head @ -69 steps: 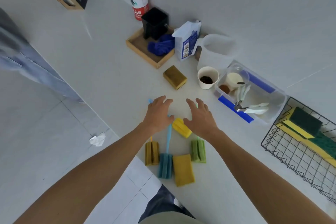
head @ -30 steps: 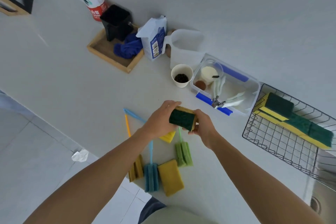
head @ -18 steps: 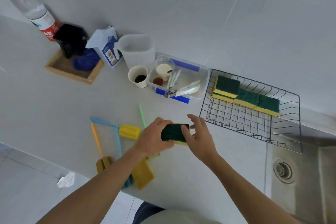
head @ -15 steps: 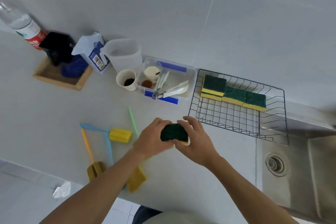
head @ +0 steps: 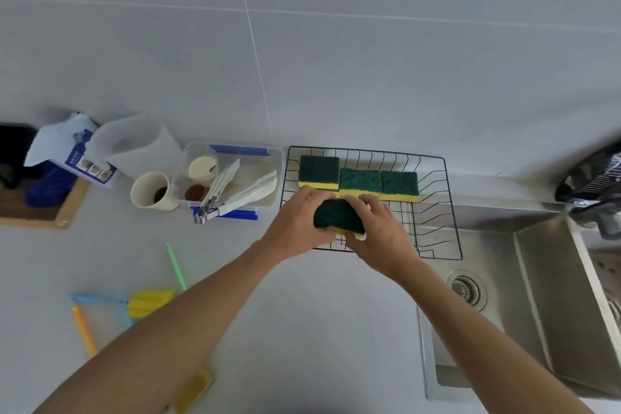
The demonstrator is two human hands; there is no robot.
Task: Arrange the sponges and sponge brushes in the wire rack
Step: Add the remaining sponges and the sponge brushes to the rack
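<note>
Both hands hold one green-and-yellow sponge point(head: 338, 217) over the front part of the black wire rack point(head: 450, 212). My left hand point(head: 297, 223) grips its left end and my right hand point(head: 379, 232) grips its right end. Three green-topped sponges point(head: 359, 178) lie in a row along the rack's back. On the counter to the left lie sponge brushes: a yellow head point(head: 149, 302), a green handle point(head: 175, 265), a blue handle point(head: 97, 298) and an orange handle point(head: 84, 329). A yellow sponge point(head: 193, 391) shows under my left forearm.
A clear plastic bin with blue clips point(head: 242, 178) holding tools stands left of the rack, beside a paper cup point(head: 151, 191) and a white jug point(head: 134, 144). A wooden tray point(head: 40, 205) is at far left. A steel sink point(head: 524, 296) lies right of the rack.
Both hands picked up the green sponge from the counter and carried it right, up to the wire rack. The view swung right with them.
</note>
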